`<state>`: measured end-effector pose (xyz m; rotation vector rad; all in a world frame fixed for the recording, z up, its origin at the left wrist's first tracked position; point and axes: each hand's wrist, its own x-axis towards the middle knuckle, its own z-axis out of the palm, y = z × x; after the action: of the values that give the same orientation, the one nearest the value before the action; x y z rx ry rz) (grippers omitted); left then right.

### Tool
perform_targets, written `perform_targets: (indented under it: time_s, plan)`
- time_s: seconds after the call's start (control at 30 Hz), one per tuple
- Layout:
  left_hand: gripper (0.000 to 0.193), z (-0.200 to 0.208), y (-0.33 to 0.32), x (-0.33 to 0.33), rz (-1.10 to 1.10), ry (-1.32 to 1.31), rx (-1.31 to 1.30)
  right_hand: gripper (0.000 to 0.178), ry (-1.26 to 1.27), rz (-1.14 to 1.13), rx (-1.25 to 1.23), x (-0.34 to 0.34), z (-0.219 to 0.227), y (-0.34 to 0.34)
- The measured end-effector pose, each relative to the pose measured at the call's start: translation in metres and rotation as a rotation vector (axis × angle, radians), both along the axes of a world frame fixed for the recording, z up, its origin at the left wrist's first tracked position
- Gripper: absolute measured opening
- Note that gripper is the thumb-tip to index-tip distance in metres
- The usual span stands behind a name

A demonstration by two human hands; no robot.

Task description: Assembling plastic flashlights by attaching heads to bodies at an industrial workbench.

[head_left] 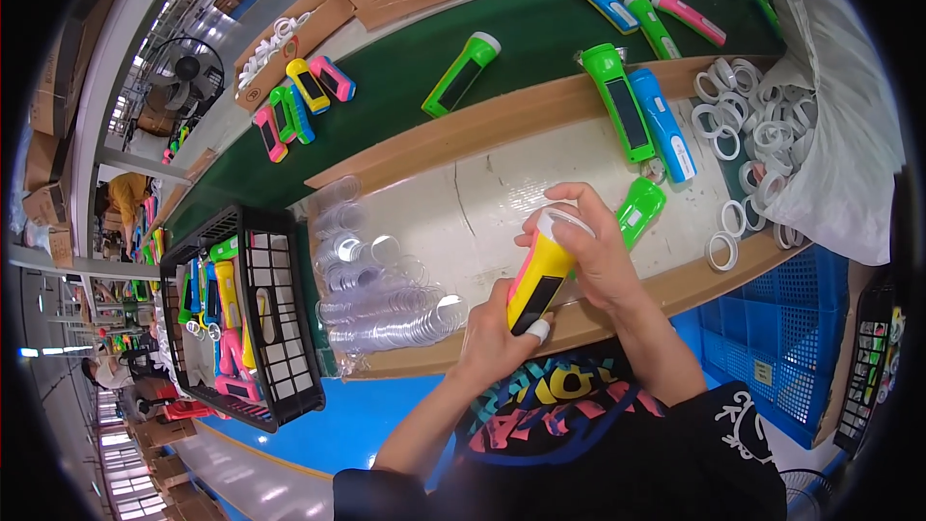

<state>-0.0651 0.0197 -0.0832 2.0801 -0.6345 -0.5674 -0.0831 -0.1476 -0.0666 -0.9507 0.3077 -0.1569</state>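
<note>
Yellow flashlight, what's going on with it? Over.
Left hand grips yellow flashlight body. Right hand fingers on its white head ring. Nothing blocking.

Flashlight (540, 280) between left hand (497, 338) and right hand (593, 251), above worktable (463, 203). Clear lens discs (386, 304) left of hands. Crate (241, 318) further left. White rings (762, 135) right. Conveyor belt (405, 68) behind.

I see bright, even overhead light, soft shadows, glare on the clear lens discs (386, 314); strong fisheye bending, dark rim, edges blurry.
</note>
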Motion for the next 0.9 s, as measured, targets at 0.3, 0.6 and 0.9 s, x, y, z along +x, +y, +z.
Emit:
perform_targets:
  time_s: [0.3, 0.6, 0.9]
  plan:
    - [0.060, -0.008, 0.014, 0.002, 0.150, 1.439, -1.092, 0.027, -0.102, 0.051, 0.154, -0.005, 0.001, -0.008]
    - [0.052, 0.009, -0.021, 0.075, 0.362, 1.468, -0.940, 0.019, 0.025, -0.515, -1.281, -0.034, -0.002, -0.068]
    - [0.081, 0.002, -0.096, 0.053, -0.225, 0.135, 0.069, 0.033, 0.675, -0.195, -1.807, -0.116, -0.027, -0.126]
